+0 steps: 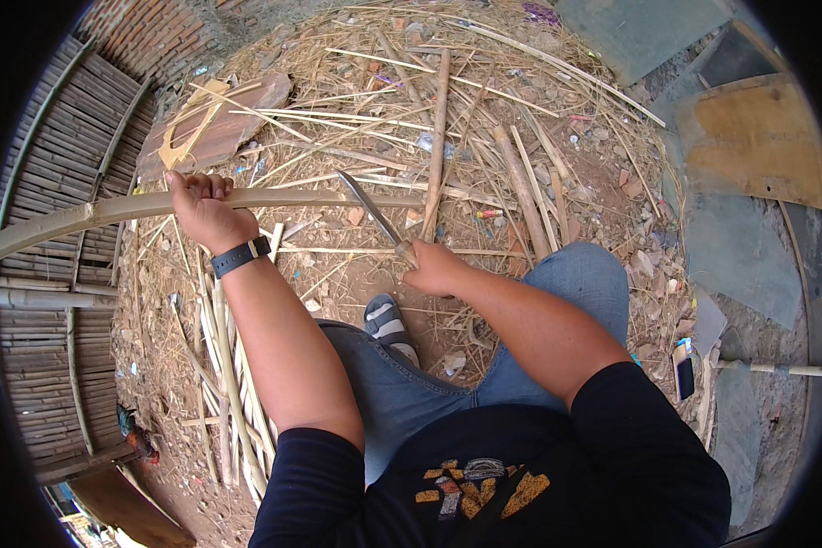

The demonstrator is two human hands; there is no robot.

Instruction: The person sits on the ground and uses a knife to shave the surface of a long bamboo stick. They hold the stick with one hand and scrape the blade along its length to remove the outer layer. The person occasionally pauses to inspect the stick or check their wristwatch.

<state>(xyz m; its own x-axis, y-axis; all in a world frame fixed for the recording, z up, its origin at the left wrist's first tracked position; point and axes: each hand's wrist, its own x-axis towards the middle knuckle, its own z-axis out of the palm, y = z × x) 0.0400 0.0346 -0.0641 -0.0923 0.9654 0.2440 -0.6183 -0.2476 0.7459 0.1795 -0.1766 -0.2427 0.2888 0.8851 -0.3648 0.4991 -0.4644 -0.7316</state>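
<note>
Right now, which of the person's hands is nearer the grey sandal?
Right: the right hand, gripping a knife, is close by, upper right of the sandal; the left hand, holding a bamboo strip, is farther off, upper left.

bamboo strip (123,210) mostly left of knife (369,206) (poles (438,119) beyond)

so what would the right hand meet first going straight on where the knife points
Probably the pale bamboo strip in the left hand; the blade crosses it in view, though depth is unclear.
</note>
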